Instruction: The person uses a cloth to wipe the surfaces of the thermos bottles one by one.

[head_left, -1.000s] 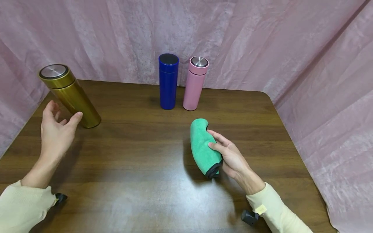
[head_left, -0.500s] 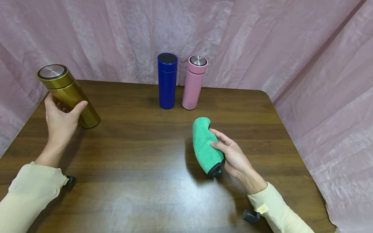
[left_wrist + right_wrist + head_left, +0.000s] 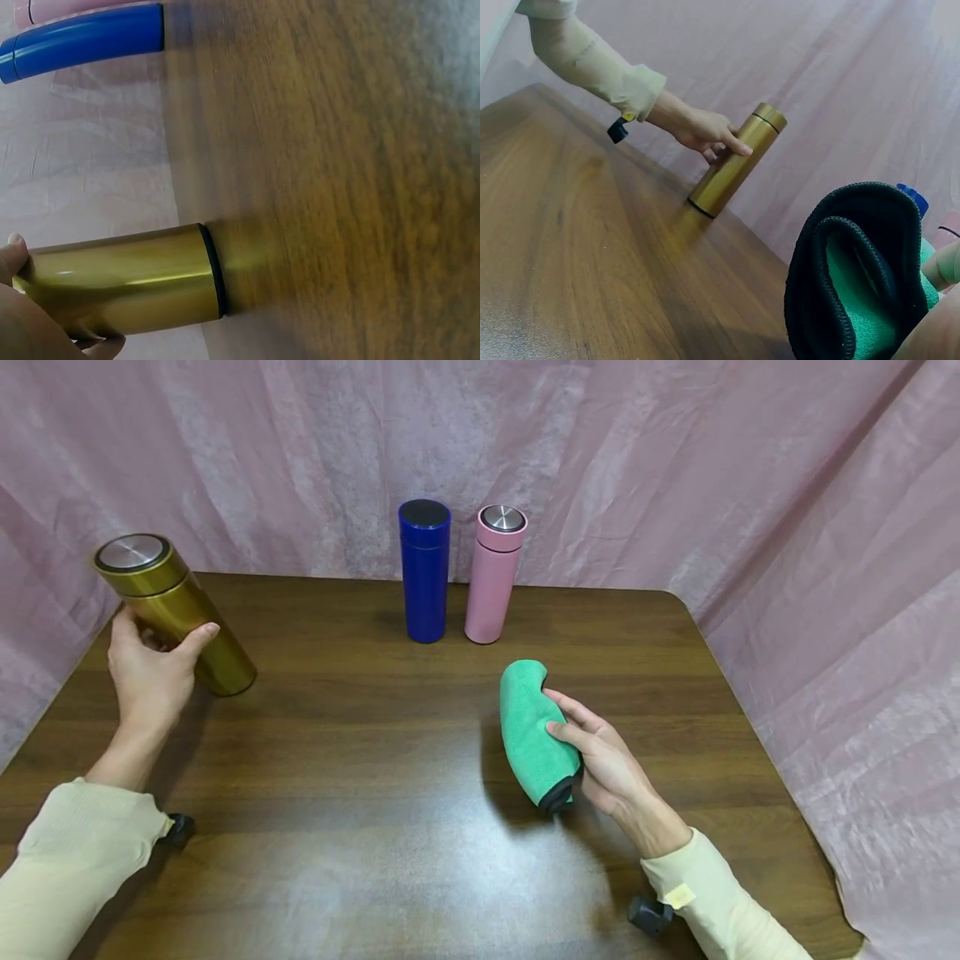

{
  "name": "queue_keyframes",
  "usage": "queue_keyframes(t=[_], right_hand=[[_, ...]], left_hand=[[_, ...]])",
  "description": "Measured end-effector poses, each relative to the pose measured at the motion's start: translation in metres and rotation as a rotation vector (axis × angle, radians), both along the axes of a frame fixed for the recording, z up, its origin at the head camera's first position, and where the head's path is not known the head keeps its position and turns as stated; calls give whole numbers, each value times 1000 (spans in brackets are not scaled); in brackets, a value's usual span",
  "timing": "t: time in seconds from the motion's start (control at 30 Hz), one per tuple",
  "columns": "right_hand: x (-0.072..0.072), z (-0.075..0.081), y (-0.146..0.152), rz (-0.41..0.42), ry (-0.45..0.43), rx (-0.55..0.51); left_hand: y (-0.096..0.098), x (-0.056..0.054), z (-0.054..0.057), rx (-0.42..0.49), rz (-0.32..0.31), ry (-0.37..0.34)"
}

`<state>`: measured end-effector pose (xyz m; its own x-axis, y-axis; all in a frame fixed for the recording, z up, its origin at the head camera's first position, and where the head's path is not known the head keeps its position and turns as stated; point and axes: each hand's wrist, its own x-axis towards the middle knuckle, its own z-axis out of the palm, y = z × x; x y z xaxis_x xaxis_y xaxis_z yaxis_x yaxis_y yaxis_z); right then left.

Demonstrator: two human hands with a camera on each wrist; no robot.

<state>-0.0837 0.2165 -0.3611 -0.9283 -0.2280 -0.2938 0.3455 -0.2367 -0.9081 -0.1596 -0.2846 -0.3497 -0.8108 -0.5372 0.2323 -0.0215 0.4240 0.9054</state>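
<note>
At the left of the head view, my left hand (image 3: 150,672) grips a gold thermos (image 3: 202,635) with a steel-topped lid, thumb on its near side and fingers round behind it. The left wrist view shows the dark base of this gold thermos (image 3: 124,281) at the tabletop. My right hand (image 3: 611,768) pinches a folded green cloth (image 3: 532,727) with black edging, held over the table right of centre. In the right wrist view the layered folds of the green cloth (image 3: 859,307) appear close up.
A blue thermos (image 3: 425,577) and a pink thermos (image 3: 495,578) stand side by side near the back edge of the brown wooden table (image 3: 337,735). Pink curtains (image 3: 315,460) hang behind the table and along its right side. Each sleeve carries a small black camera (image 3: 649,914).
My left hand has moved up and right to the gold thermos and closed round it. The right hand still holds the green cloth, shifted slightly right in view.
</note>
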Motion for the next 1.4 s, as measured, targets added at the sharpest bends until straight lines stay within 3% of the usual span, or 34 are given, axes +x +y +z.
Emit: queue_keyframes(t=[0.27,0.73,1.13,1.4], right_hand=[[1,2,3,-11,9,-8],[3,4,8,-34,13,-17],[3,5,10,-29,16,-23],[3,5,11,-48,11,-20]], left_hand=[[9,10,8,66,-65,10],[58,34,26,72,-229,78],[100,49,27,-4,-385,30],[134,53,26,-28,-502,42]])
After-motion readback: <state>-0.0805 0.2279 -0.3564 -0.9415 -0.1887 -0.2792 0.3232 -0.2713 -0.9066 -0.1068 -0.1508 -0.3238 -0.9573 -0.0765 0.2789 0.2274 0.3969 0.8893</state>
